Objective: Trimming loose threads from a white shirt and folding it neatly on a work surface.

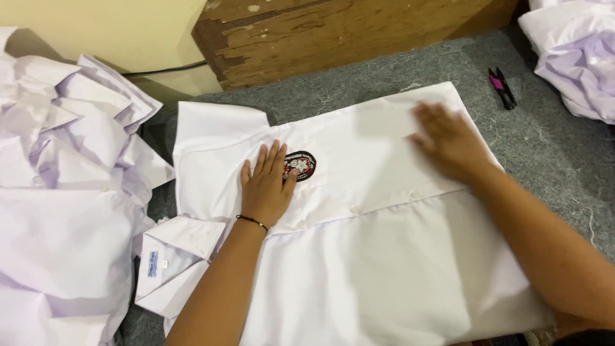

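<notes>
A white short-sleeved shirt [371,256] lies spread flat on a grey felt surface [551,154], collar toward the left. My left hand [268,186] rests flat on its chest, fingers apart, beside a round black and red embroidered badge [300,165]. My right hand [448,142] lies flat on the shirt's lower part near the far right edge and is blurred by motion. Neither hand holds anything. The shirt's collar [173,256] with a small blue label sits at the lower left.
A heap of white shirts [57,192] lies on the left, another pile [576,57] at the top right. Small black thread snips [501,86] with a pink part lie on the felt. A worn wooden board [333,32] stands at the back.
</notes>
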